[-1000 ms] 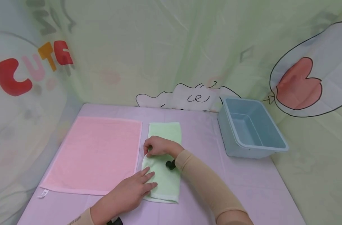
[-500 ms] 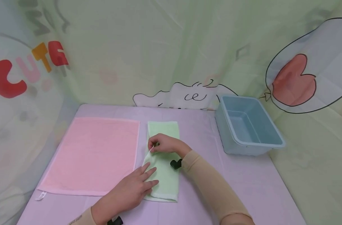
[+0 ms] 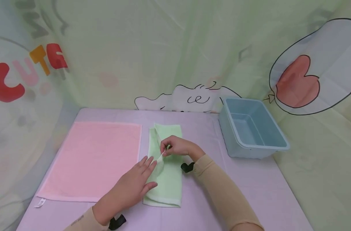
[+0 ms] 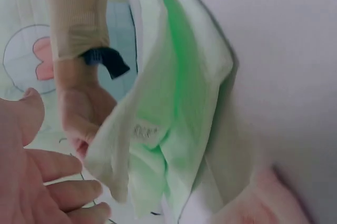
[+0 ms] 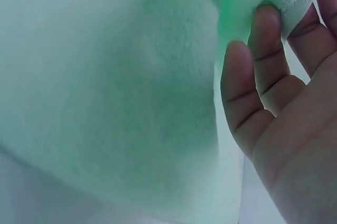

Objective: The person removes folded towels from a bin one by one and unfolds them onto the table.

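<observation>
A light green towel (image 3: 171, 184), folded into a long strip, lies on the table in the head view. My right hand (image 3: 176, 146) pinches its upper layer near the left edge and holds it raised. In the right wrist view, fingers (image 5: 266, 34) curl against the bunched cloth. My left hand (image 3: 133, 186) is spread with straight fingers, fingertips right at the lifted flap. The left wrist view looks between the parted layers, where a small printed label (image 4: 145, 131) shows on the green cloth.
A pink towel (image 3: 97, 163) lies flat on the left of the lilac table (image 3: 202, 192), a white tag (image 3: 40, 202) at its near corner. A blue plastic basin (image 3: 225, 138) stands at the back right. Printed curtains hang behind and beside the table.
My right hand has drawn the pinched edge up and to the right, parting the green towel's layers. My left hand has shifted slightly up, its fingers now closer to the raised edge.
</observation>
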